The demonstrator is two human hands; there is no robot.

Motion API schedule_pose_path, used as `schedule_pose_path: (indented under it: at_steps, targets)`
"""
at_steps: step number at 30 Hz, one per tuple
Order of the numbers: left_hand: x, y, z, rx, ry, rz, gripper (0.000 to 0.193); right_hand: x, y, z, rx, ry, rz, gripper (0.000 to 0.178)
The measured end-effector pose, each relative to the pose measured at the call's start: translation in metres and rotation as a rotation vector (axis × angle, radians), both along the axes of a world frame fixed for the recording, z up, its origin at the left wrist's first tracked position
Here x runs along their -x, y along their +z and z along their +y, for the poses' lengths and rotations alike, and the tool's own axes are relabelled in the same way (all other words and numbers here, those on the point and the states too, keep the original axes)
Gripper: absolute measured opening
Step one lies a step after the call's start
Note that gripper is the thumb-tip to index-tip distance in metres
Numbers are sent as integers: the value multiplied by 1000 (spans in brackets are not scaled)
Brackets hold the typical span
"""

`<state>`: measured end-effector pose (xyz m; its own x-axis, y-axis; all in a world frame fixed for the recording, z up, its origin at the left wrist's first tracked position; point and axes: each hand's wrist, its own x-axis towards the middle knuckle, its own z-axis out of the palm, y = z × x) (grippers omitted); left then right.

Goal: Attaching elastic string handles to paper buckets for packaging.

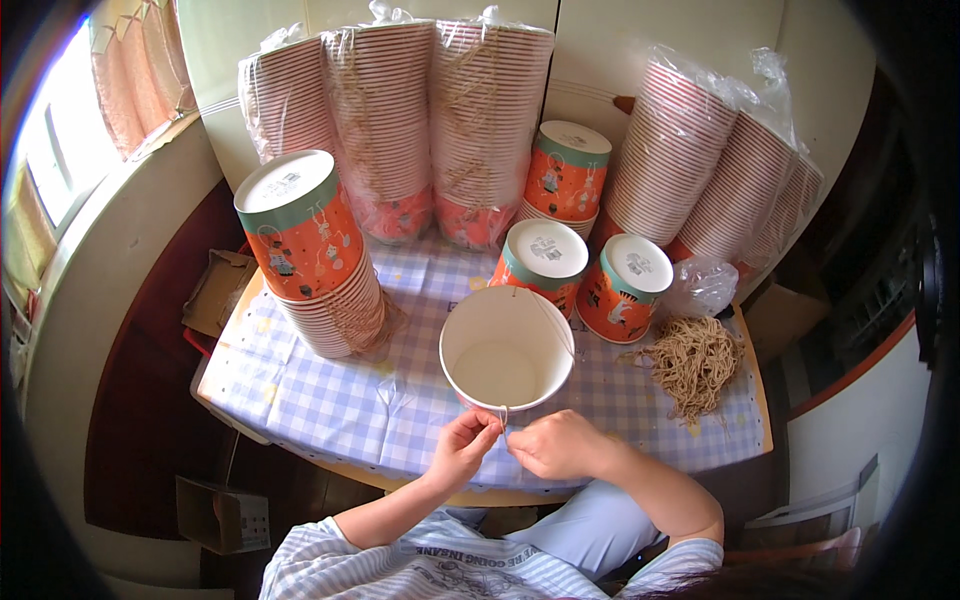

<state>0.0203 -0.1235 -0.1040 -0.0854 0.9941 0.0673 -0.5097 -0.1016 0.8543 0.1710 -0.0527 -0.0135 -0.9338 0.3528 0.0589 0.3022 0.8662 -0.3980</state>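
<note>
A large paper bucket [492,372], white inside, stands mouth up near the table's front edge. One thin beige string [556,330] is fixed at its far rim and hangs over the right side of the mouth. At the near rim, a string end [504,416] comes through the wall. My left hand [464,448] pinches that string just below the rim. Close beside it, my right hand [560,446] is closed, its fingertips at the same string. Its fingers partly hide what they grip. A tangled pile of beige strings [694,366] lies to the right.
An orange-and-green bucket stack [305,240] stands upside down at left, strings hanging beside it. Upside-down buckets [622,290] stand behind the white one. Tall plastic-wrapped bucket stacks [380,110] line the back. A crumpled clear bag [704,287] lies by the strings on the checked tablecloth [290,385].
</note>
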Motion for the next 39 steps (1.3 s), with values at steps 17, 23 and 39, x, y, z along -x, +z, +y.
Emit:
schedule_pose_path:
  at_steps: [17, 23, 39]
  targets:
    - [-13, 30, 1, 286, 107, -440, 13, 3, -4, -9, -125, 108, -51, 3]
    - [-9, 26, 6, 258, 82, -378, 11, 5, -5, -13, -144, 70, 19, 9]
    - [-2, 21, 7, 278, -3, -287, 9, 8, -11, -10, -178, 44, 99, 14]
